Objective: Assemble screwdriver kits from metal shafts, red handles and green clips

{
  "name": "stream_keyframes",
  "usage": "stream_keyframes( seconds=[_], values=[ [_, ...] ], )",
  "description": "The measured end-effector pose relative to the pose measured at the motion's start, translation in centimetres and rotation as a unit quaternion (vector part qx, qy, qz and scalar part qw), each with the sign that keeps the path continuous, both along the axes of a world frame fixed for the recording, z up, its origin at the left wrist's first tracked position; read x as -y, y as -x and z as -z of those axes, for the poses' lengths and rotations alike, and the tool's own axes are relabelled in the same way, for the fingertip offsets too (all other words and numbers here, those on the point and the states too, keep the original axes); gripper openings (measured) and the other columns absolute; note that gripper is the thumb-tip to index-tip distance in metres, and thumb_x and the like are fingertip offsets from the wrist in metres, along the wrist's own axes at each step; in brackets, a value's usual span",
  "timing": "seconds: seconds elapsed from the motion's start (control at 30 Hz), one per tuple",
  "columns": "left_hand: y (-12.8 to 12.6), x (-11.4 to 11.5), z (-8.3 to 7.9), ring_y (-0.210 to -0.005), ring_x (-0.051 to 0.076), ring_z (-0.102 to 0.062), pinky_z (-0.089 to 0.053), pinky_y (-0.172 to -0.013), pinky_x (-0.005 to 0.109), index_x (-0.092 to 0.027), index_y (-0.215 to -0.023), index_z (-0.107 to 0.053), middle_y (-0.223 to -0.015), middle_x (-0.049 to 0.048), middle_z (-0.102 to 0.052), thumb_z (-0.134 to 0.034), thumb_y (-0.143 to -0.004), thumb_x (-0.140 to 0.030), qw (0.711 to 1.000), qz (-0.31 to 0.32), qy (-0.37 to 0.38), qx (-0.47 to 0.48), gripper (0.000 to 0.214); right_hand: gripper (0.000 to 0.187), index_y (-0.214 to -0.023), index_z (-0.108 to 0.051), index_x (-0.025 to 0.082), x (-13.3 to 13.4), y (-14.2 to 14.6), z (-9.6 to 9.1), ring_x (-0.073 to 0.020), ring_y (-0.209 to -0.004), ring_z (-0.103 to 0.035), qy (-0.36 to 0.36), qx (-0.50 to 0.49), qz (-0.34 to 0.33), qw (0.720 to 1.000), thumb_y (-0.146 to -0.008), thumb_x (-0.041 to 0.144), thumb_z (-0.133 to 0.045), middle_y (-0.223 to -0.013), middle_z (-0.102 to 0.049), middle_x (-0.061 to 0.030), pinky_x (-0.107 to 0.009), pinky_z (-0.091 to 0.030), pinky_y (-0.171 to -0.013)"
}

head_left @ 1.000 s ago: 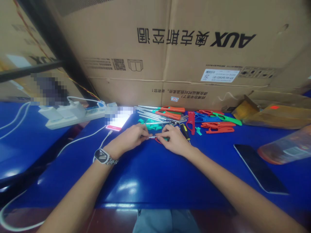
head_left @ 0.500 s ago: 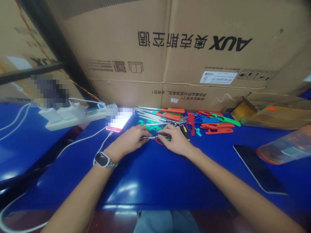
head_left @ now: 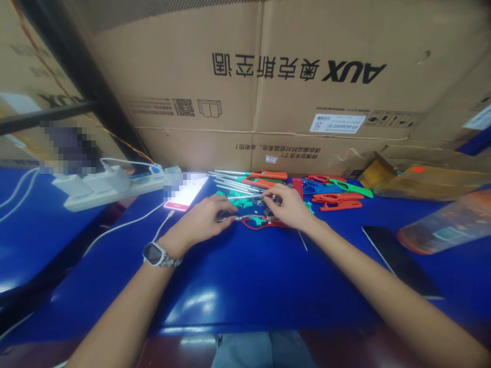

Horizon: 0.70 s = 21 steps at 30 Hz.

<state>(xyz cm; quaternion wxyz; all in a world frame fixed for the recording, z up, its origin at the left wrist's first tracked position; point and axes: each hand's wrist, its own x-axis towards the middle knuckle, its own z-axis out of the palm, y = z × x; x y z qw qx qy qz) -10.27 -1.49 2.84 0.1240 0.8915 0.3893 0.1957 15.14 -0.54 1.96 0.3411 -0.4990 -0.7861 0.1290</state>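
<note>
My left hand (head_left: 207, 220) pinches the metal tube of an open red stick lighter (head_left: 248, 225) lying on the blue table. A green trigger (head_left: 259, 221) sits in the lighter's red shell. My right hand (head_left: 287, 205) is behind the lighter's right end, thumb and forefinger together among small loose parts; what they hold is too small to make out. A thin pale wire (head_left: 303, 240) sticks out below this hand. Beyond my hands lie green plastic pieces (head_left: 243, 201), several metal tubes (head_left: 233, 184) and orange lighters (head_left: 268, 175).
Red lighter shells (head_left: 339, 200) and a green one (head_left: 353, 187) lie to the right. A dark phone (head_left: 399, 263) and a clear plastic jar (head_left: 445, 227) are farther right. At left are a lit phone (head_left: 190, 190) on a cable and a power strip (head_left: 111, 193). A large carton (head_left: 230, 112) stands behind.
My right hand has left the lighter and moved up and right to the small parts, uncovering the red shell and green trigger. My left hand stays at the tube. The view has shifted slightly.
</note>
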Motion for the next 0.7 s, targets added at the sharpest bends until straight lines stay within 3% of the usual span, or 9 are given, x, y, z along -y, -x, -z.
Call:
stream_keyframes(
  seconds=[0.33, 0.53, 0.7],
  values=[
    [-1.6, -0.7, -0.1, -0.089, 0.022, -0.061, -0.047, -0.08, 0.034, -0.02, -0.095, -0.071, -0.09, 0.006, -0.068, -0.051, -0.096, -0.031, 0.999, 0.014, -0.052, 0.005, 0.023, 0.016, -0.09, -0.074, 0.019, 1.6, -4.8, 0.2, -0.0178, -0.071, -0.059, 0.01, 0.012, 0.05, 0.999, -0.087, 0.019, -0.058, -0.086, -0.069, -0.0053, -0.032, -0.045, -0.07],
    [-5.6, -2.2, -1.5, -0.08, 0.021, -0.063, -0.045, -0.072, 0.031, -0.019, -0.086, -0.07, -0.086, 0.0057, -0.07, -0.051, -0.095, -0.03, 0.999, 0.016, -0.032, -0.015, 0.024, 0.015, -0.091, -0.073, 0.02, 1.7, -5.6, 0.0, -0.0203, -0.081, -0.061, 0.009, 0.033, 0.071, 0.997, -0.085, 0.018, -0.059, -0.089, -0.073, -0.0053, -0.036, -0.046, -0.079],
    [-9.5, -3.6, -1.6, -0.074, 0.019, -0.063, -0.044, -0.069, 0.029, -0.018, -0.081, -0.069, -0.08, 0.0054, -0.071, -0.051, -0.093, -0.026, 0.998, 0.049, -0.027, -0.001, 0.022, 0.017, -0.093, -0.074, 0.021, 2.2, -7.0, 0.0, -0.0209, -0.084, -0.062, 0.017, 0.049, 0.102, 0.993, -0.087, 0.02, -0.058, -0.09, -0.074, -0.0045, -0.035, -0.045, -0.08]
  ],
)
